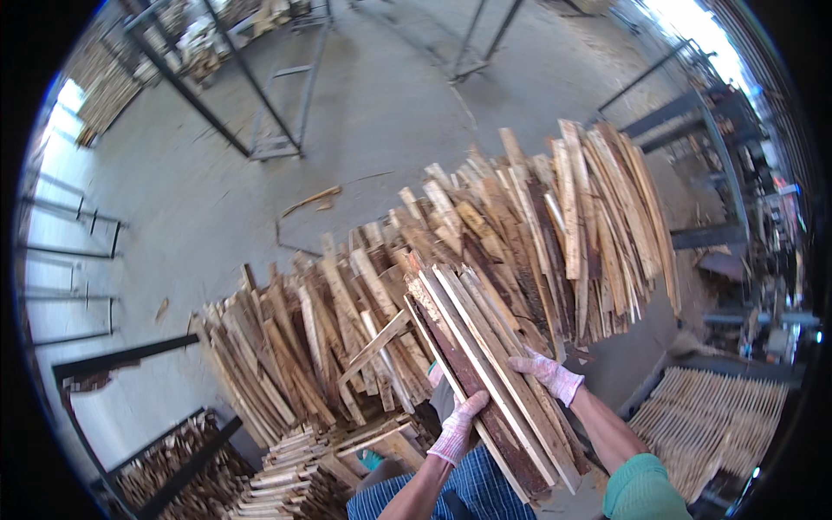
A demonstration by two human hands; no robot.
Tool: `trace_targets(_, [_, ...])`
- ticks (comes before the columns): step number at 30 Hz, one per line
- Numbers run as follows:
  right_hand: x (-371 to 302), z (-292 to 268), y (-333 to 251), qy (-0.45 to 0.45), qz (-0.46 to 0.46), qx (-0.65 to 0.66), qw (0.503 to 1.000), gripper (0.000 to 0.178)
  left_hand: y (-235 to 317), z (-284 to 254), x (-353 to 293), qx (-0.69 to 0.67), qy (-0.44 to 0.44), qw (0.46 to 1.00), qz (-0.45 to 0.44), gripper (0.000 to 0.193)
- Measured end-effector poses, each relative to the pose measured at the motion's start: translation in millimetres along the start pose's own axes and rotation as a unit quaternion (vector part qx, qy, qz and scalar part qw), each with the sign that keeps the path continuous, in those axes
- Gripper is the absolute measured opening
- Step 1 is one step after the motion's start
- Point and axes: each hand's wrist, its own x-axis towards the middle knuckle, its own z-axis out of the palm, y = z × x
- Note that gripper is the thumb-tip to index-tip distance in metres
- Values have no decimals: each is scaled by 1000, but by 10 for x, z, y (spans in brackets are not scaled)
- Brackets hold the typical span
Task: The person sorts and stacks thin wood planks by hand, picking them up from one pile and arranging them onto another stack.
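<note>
Between my two gloved hands is a bundle of long, rough wooden slats, some edged with dark bark. My left hand, in a pale pinkish knit glove, is closed round the bundle's left side near its lower end. On the right side, my right hand in a matching glove is pressed against the slats, its fingers over the top edge. The bundle tilts away from me, its far ends over a long heap of similar slats. What lies under the bundle is partly hidden.
More slats are stacked at my lower left, beside a metal frame holding wood pieces. At lower right lies a rack of thin, even strips. Upright metal frames stand on the grey floor beyond the heap. Machinery lines the right side.
</note>
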Motion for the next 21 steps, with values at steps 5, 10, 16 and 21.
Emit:
trace_targets(5, [-306,894,-227,-93,4,0,996,122,-18,-500,-704,-45,46,997,46,66])
trace_targets(10, [-411,1835,-220,-225,-63,-16,972,126,163,-939,-1487,-60,113,985,116,75])
trace_targets(16, [-990,2953,-430,-321,-28,-97,942,131,103,-1499,-2487,-116,152,964,186,75])
trace_targets(21, [-1373,3651,-342,-382,-77,-160,907,115,162,-1379,-3437,-115,185,949,229,70])
